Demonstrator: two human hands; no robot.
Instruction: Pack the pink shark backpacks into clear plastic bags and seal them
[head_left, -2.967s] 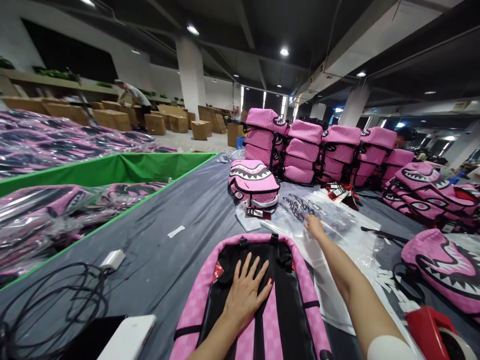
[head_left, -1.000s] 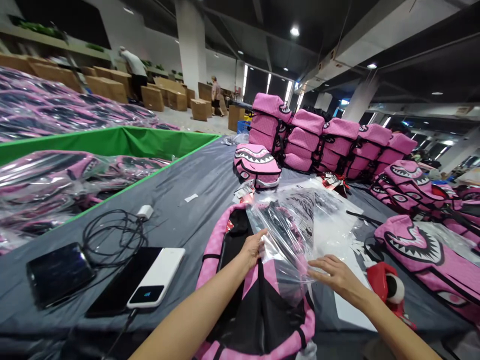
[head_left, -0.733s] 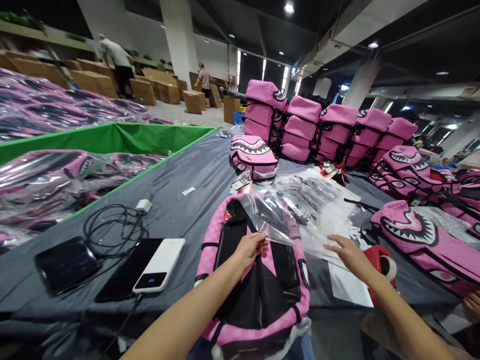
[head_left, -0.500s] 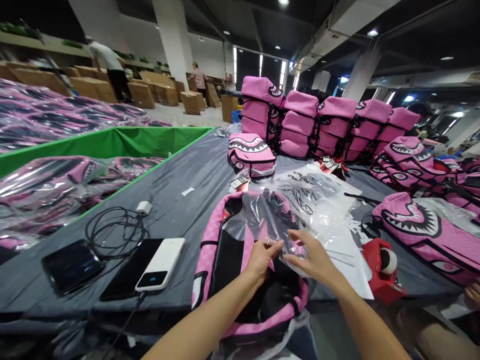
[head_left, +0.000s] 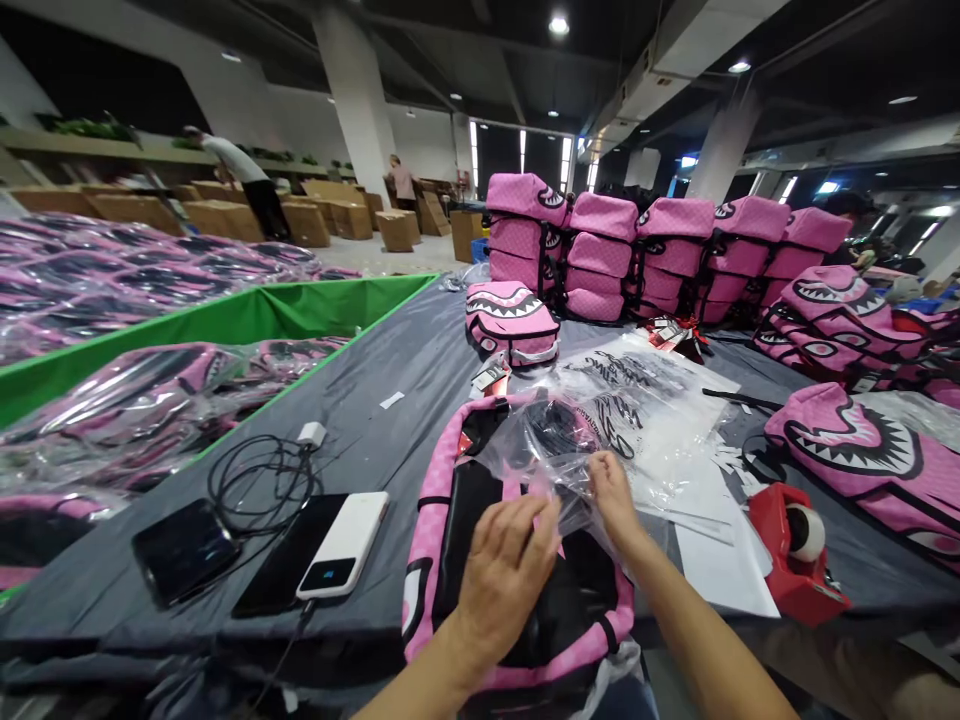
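A pink and black backpack [head_left: 431, 560] lies at the table's front edge, its black strap side facing up. Clear plastic bag [head_left: 540, 445] film spreads across its upper half, crumpled between my hands. My left hand [head_left: 504, 565] is closed over the middle of the backpack, fingers bent together at the bag's near edge. To its right, my right hand [head_left: 613, 500] pinches a gathered part of the same film. Hang tags [head_left: 491, 377] rest by the top of the backpack.
Printed clear bags [head_left: 637, 400] lie beyond my right hand, near a red tape dispenser [head_left: 799, 555]. On the left are a white power bank [head_left: 345, 545], phones and cables. Stacked pink backpacks [head_left: 600, 250] line the back; a green-walled bin [head_left: 300, 305] holds wrapped ones.
My left hand has turned palm-down and come nearer. My right hand has gone from spread fingers to a pinch on the film. The bag is more bunched, and the view has shifted slightly.
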